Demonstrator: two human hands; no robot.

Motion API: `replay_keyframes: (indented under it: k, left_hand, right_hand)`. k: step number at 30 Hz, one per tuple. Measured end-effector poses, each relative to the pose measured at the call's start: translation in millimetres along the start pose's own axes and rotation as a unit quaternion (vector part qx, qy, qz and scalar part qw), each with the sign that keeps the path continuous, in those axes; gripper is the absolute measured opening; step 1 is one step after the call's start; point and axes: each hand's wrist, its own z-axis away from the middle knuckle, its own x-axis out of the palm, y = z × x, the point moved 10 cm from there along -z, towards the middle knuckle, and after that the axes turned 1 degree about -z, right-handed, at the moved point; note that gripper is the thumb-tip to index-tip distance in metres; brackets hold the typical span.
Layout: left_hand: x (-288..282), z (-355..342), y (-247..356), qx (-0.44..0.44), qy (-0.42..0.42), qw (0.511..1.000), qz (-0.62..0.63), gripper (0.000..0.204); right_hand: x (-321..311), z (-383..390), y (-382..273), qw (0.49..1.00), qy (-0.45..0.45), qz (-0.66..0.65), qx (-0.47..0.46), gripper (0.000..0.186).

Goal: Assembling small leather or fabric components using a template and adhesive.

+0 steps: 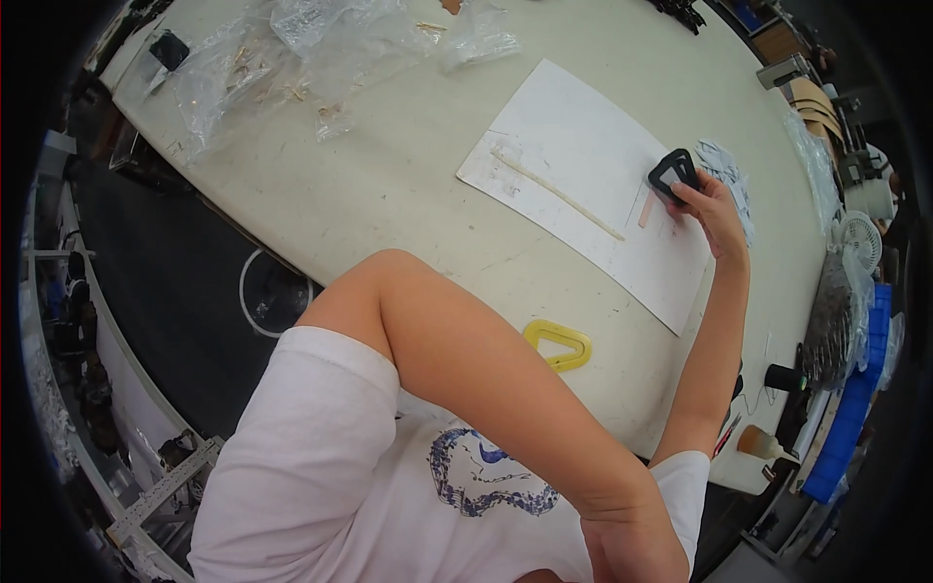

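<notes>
My right hand (717,212) reaches over the right side of a white sheet (583,117) on the table, its fingers closed on a black rounded triangular frame (674,173). A long thin cream strip (559,194) lies slantwise on the sheet, and a short pinkish strip (645,210) is just below the black frame. My left arm bends across my front; the left hand (637,549) is at the lower edge, its fingers hidden. A yellow rounded triangular frame (558,345) lies on the table beyond my left forearm.
Crumpled clear plastic bags (321,49) with small sticks cover the far left of the table (389,185). A grey-white cloth item (727,180) lies behind my right hand. At right are a blue bin (855,389), a small white fan (861,241) and a bottle with amber contents (760,443).
</notes>
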Motion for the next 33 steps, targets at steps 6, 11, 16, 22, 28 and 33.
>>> replay_keyframes:
  k: [6, 11, 16, 22, 28, 33]
  left_hand:
    - [17, -2, -14, -0.023, -0.011, 1.000, -0.012, 0.031]
    - [-20, 61, 12, -0.049, -0.001, 0.999, -0.020, 0.030]
    - [-76, 141, 34, -0.019, 0.238, 0.851, -0.467, 0.030]
    - [-94, 222, -8, -0.235, 0.231, 0.610, -0.720, 0.051]
    - [-117, 319, 54, -0.252, 0.359, 0.522, -0.731, 0.051]
    - [-147, 351, 86, -0.271, 0.431, 0.463, -0.726, 0.041]
  right_hand:
    - [-79, -84, -21, 0.952, 0.192, -0.208, -0.120, 0.045]
    - [-74, -57, 4, 0.948, 0.266, -0.137, -0.110, 0.050]
    - [-58, 34, 0, 0.933, 0.273, 0.134, -0.190, 0.044]
    - [-114, 74, 36, 0.847, 0.401, 0.305, -0.171, 0.047]
    - [-166, 79, 66, 0.838, 0.456, 0.289, -0.078, 0.046]
    - [-151, 56, 43, 0.822, 0.484, 0.292, -0.074, 0.040]
